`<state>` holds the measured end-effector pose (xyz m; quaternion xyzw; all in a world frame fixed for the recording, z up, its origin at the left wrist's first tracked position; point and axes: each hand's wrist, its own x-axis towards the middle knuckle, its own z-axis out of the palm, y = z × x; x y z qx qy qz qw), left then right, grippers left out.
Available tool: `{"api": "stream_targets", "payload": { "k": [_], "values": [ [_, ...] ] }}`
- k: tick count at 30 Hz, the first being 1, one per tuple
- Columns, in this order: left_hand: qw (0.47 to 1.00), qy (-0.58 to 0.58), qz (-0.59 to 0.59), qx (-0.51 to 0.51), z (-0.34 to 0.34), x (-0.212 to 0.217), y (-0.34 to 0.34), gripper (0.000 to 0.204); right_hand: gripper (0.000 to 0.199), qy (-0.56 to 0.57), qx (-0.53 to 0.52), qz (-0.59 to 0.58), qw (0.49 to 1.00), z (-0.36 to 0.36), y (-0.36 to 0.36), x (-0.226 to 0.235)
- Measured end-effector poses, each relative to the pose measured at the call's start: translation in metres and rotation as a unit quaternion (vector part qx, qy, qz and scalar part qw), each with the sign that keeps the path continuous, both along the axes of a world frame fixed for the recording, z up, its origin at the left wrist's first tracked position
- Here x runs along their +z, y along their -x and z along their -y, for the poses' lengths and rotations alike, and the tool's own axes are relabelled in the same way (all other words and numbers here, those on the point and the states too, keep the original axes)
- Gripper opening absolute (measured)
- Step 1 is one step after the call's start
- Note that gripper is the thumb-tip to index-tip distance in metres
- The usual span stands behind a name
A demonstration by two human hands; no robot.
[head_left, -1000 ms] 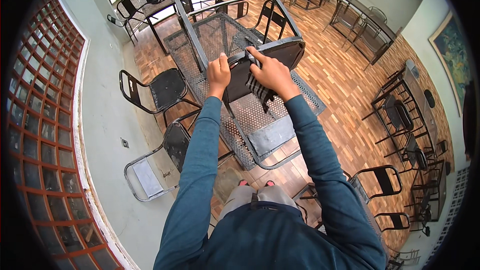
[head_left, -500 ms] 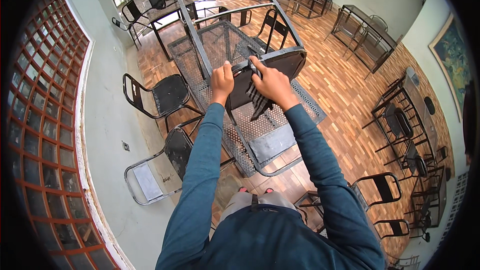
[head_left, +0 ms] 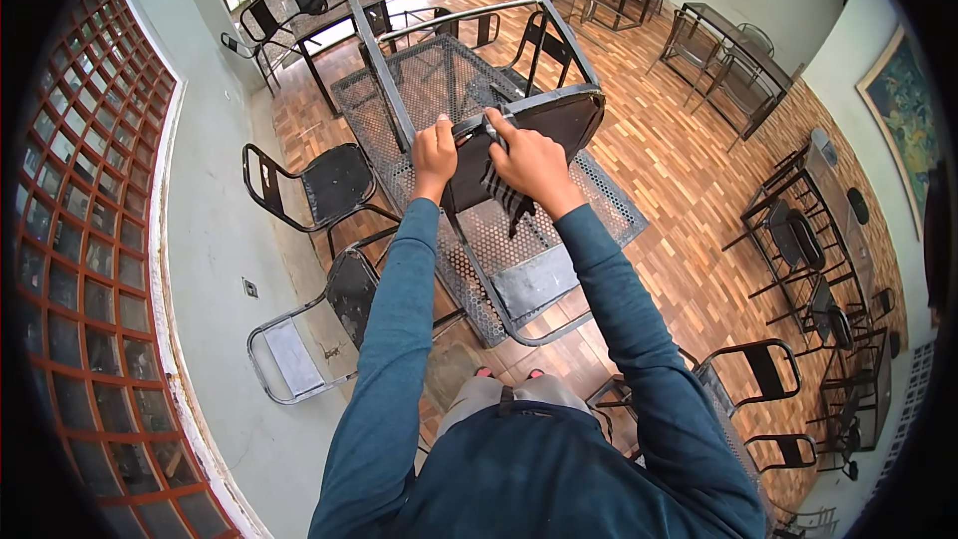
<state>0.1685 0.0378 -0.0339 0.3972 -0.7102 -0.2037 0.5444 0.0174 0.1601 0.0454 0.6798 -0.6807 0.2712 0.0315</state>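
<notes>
**Striped cloth on a tipped chair**

Right hand fingers pinch the striped cloth against the tipped chair's edge, its tail hanging below them; left hand fingers curl round the frame alongside, above the mesh table

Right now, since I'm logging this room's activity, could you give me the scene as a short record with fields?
Left hand: grips the frame at a seat corner
Right hand: presses a cloth to the seat's edge
Cloth: dark, with light stripes, hanging below the fingers
Upturned chair: legs raised, backrest toward the person
Perforated table: metal, beneath the upturned chair
Black chair: left of the perforated table
Red lattice: far left, along the wall
Painting: framed, on the right wall
</notes>
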Motion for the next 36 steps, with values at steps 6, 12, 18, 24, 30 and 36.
{"api": "stream_targets", "payload": {
  "k": [6,12,18,24,30,36],
  "values": [
    [0.999,-0.033,0.002,-0.012,-0.003,0.002,0.000,0.055,0.055,0.010,0.061,-0.025,0.998,0.008,-0.008,0.001],
    [0.999,-0.034,-0.025,-0.004,-0.007,0.005,0.000,0.054,0.055,0.027,0.019,-0.016,0.999,-0.002,-0.012,-0.006],
    [0.999,-0.042,-0.005,0.002,-0.006,0.004,0.001,0.054,0.055,0.026,0.057,-0.019,0.998,0.006,-0.018,-0.003],
    [1.000,-0.008,-0.006,0.011,-0.009,0.011,0.003,0.054,0.055,0.039,-0.003,-0.022,0.999,0.001,-0.021,-0.011],
    [1.000,0.009,-0.014,-0.006,-0.004,0.005,0.001,0.050,0.054,0.029,0.003,-0.002,1.000,0.005,-0.018,-0.002],
    [1.000,-0.012,0.002,-0.015,-0.002,0.000,-0.002,0.052,0.054,0.021,-0.010,0.001,1.000,0.001,-0.021,-0.001]
  ]
}}
